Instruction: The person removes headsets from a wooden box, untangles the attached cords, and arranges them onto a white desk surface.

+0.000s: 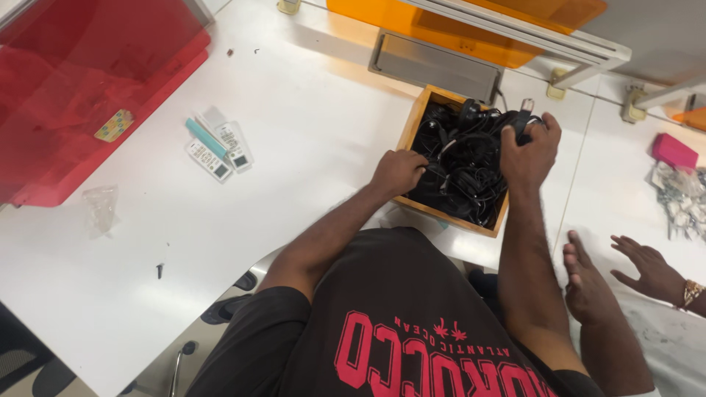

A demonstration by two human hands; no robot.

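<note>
Cables (463, 165) fill wooden box (409, 132); left hand (397, 171) fisted inside, right hand (531, 151) grips a plug; remotes (218, 147) at nine o'clock.

One wooden box (409, 140), under both of the wearer's hands, holds a tangle of black cables (463, 165) too knotted to count. Two hands work there: the left hand (398, 172) at the box's near-left edge, the right hand (531, 153) closed on the cables. Left of the grip lie two white remote controls (220, 151) and one teal stick (205, 137). Right of the grip: two hands of another person (614, 276), one pink box (674, 151).
</note>
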